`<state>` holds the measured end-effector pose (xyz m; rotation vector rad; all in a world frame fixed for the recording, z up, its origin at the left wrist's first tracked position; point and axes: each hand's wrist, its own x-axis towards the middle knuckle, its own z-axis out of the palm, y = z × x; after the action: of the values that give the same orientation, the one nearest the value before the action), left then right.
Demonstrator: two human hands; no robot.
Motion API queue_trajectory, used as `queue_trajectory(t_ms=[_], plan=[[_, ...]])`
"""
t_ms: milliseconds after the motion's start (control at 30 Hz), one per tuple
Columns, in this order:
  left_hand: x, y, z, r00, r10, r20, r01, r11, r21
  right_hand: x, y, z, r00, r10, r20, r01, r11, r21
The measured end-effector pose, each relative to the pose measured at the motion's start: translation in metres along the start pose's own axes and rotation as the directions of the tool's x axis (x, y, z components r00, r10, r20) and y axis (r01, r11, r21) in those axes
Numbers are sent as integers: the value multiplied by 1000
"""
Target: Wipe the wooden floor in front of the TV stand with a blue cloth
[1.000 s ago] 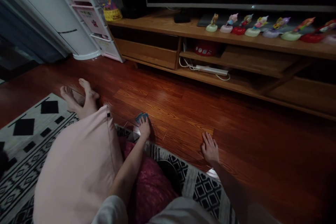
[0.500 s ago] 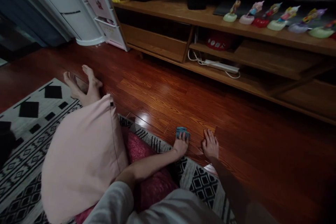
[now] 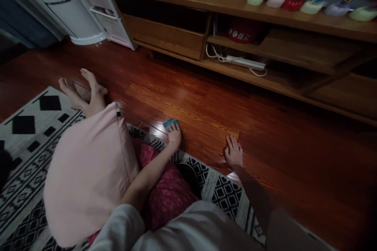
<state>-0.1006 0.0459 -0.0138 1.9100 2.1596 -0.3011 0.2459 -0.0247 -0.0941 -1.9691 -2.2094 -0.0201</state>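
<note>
My left hand (image 3: 174, 135) presses a small folded blue cloth (image 3: 171, 124) onto the reddish wooden floor (image 3: 188, 106), close to the rug's fringed edge. The fingers lie over the near side of the cloth, and the palm hides part of it. Off to the right, my right hand (image 3: 234, 151) rests palm down on the bare boards, fingers stretched and holding nothing.
A pale pink cushion (image 3: 91, 180) covers my lap, with bare feet (image 3: 85, 90) beyond it. Beneath me is a patterned rug (image 3: 226, 196). Ahead stands a wooden TV cabinet (image 3: 165, 33) with figurines (image 3: 313, 0) on top and a white power strip (image 3: 246, 62) inside.
My left hand has slid the blue cloth leftward and a little farther away across the floor. My right hand has stayed in place on the boards. The view has tilted slightly downward.
</note>
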Motion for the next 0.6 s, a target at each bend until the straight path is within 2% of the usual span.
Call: queue_trajectory(t_ms=[67,100,200,267,300,333,367,400,467,533,600], plan=[[-22,34,19,980,200,16,-200,980,-2,0,0,-1,1000,3,2,-3,1000,-4],[-34,51,29,949,313,27,-313,950,-8,0,-1,-1,1000,6,1,-6,1000,-6],[-65,93,55,795,603,69,-602,797,-41,-1,-1,-2,1000,3,3,-3,1000,2],[-73,105,61,701,709,75,-707,705,-49,-1,-1,-3,1000,1,-2,-1,1000,14],[-71,105,60,676,734,71,-732,679,-48,-1,-1,-3,1000,-1,-4,1,1000,19],[-66,102,55,668,741,65,-740,671,-47,-1,-1,-3,1000,-1,-7,1,1000,23],[-57,95,48,680,731,56,-729,682,-45,-1,-1,-3,1000,-1,-8,1,1000,24],[-46,85,39,710,703,45,-701,711,-46,-1,-1,-3,1000,-1,-8,1,1000,23],[-18,57,18,811,585,23,-584,810,-49,0,-1,-2,1000,-5,-2,6,1000,13],[8,20,-2,921,390,4,-389,920,-53,0,-1,-1,1000,-4,-2,4,1000,0],[27,-19,-17,988,151,-19,-152,987,-55,0,-1,-1,1000,-3,-10,3,1000,-2]])
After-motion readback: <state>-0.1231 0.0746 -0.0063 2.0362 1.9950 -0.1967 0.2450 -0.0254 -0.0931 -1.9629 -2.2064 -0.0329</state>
